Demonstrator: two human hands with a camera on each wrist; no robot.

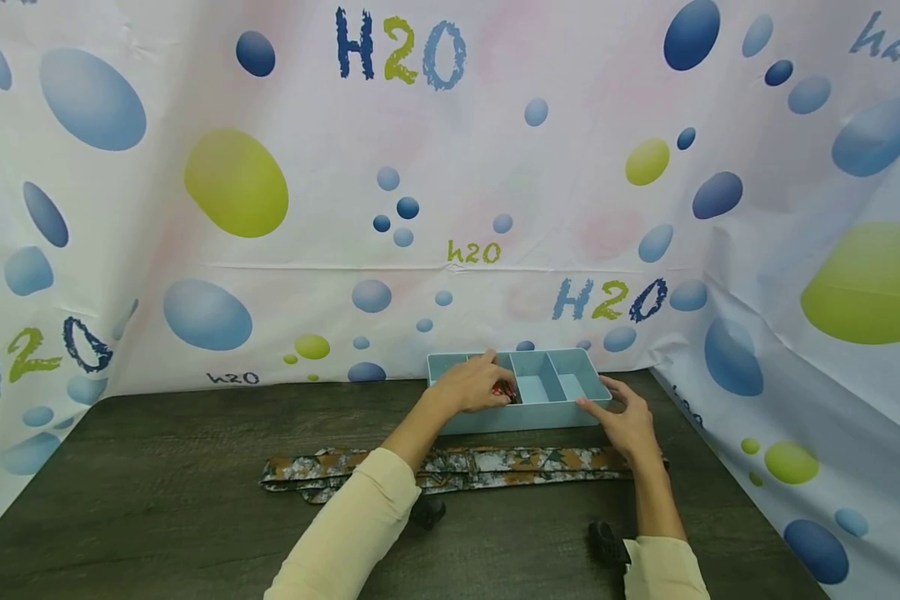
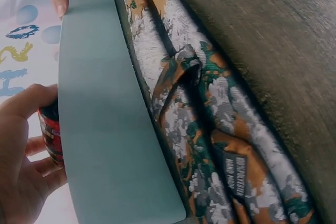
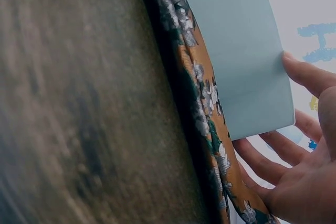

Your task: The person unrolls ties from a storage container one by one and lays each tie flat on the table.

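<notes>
A long pale blue box [image 1: 521, 418] divided into compartments stands at the back of the table. My left hand [image 1: 474, 385] reaches over its front wall into a compartment left of centre and holds a small red-and-black patterned bundle [image 2: 51, 135], mostly hidden by fingers and box wall. At the box's right end, my right hand [image 1: 630, 427] grips the corner, thumb on the front rim and fingers round the end wall. In front of the box lies a folded floral necktie [image 1: 510, 468] in orange, white and green, with a small dark label [image 2: 235, 174] on it.
A dark wood-grain table [image 1: 195, 533] carries everything. Behind and beside it hangs a white sheet [image 1: 330, 208] printed with coloured ovals and lettering. The two right compartments of the box show bare floors. The necktie runs lengthwise under both forearms.
</notes>
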